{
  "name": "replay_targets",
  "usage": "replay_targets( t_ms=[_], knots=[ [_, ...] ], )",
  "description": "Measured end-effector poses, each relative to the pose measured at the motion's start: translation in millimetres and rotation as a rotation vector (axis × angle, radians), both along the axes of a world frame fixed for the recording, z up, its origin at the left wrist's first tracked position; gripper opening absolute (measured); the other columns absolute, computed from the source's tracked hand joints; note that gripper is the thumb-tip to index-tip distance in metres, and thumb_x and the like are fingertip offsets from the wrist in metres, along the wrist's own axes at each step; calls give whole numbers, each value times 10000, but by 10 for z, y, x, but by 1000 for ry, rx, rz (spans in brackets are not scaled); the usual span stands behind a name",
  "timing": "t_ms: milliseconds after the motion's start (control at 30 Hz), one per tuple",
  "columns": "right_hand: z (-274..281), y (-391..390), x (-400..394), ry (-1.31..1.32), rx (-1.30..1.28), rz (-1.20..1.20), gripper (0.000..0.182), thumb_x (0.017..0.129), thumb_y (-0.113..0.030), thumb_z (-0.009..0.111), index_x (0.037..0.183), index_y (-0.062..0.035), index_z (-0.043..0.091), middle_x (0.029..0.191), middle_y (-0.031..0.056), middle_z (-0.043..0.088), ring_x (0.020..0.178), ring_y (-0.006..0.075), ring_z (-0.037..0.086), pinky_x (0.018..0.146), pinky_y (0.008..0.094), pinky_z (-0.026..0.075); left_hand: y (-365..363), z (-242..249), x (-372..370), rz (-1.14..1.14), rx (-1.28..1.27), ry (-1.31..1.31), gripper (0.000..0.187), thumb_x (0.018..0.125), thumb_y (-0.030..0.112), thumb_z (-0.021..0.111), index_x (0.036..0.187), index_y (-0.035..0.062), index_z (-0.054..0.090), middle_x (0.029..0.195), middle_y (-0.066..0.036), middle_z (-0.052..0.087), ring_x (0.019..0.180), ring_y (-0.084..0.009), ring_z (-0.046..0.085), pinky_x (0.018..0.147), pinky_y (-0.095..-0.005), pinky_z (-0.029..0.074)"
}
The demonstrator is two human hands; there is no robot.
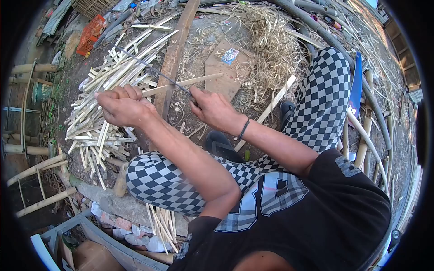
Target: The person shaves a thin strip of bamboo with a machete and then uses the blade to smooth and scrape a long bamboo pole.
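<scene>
My left hand (122, 106) is closed around one end of a thin, pale bamboo strip (201, 79), which reaches out to the right across a wooden plank (181, 34). In my right hand (217, 108) is a long knife; its narrow dark blade (147, 64) points up and to the left, seen nearly edge-on. The blade crosses the strip above the plank, close to my right fingers. Its handle is hidden in my grip. Beneath and beyond my left hand lies a large pile of split bamboo sticks (97, 117).
Curly shavings (271, 36) are heaped beyond my right knee, beside a flat piece of cardboard (221, 67). A blue flat tool (356, 86) and long poles (377, 108) lie to the right. An orange crate (90, 34) stands far left. More sticks (160, 223) lie by my left thigh.
</scene>
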State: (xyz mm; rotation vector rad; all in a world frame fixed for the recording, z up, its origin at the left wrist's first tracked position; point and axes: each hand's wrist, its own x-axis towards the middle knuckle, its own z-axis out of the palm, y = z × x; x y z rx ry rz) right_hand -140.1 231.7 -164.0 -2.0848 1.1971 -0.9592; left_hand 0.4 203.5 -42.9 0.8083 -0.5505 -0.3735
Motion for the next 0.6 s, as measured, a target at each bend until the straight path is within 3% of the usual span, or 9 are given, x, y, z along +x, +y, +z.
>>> replay_targets(
  t_ms=[133,367,400,500,600],
  knots=[
    [-746,-416,-351,144,316,-227,274,923,-188,537,1087,30,507,859,312,657,836,476,652,772,543,528,7,-15,9,37,18,51,487,1036,287,436,618,175,212,487,42,204,407,-74,137,370,-271,144],
    [-490,-339,-353,160,263,-190,326,926,-223,541,1108,45,510,869,299,663,898,480,641,826,545,513,-77,86,-211,22,-32,-18,521,1052,287,414,589,178,202,483,50,206,400,-66,150,366,-262,141],
    [-465,-294,-277,124,185,-186,273,938,-225,562,1038,21,497,773,301,641,793,489,633,736,555,499,-74,92,-185,34,-17,0,520,1053,287,413,590,179,202,485,51,204,403,-65,148,367,-262,140],
    [-323,-264,-189,108,153,-121,246,946,-216,548,1047,0,487,763,290,641,785,485,632,728,564,493,-100,81,-152,55,6,21,507,1051,285,414,602,179,206,489,49,204,412,-67,142,374,-261,135],
    [-734,-364,-245,130,143,-183,234,946,-219,535,1065,-24,487,770,275,653,779,479,644,732,565,510,-91,69,-109,64,0,34,488,1050,282,410,621,178,203,493,49,199,415,-68,142,378,-262,130]
  ],
)
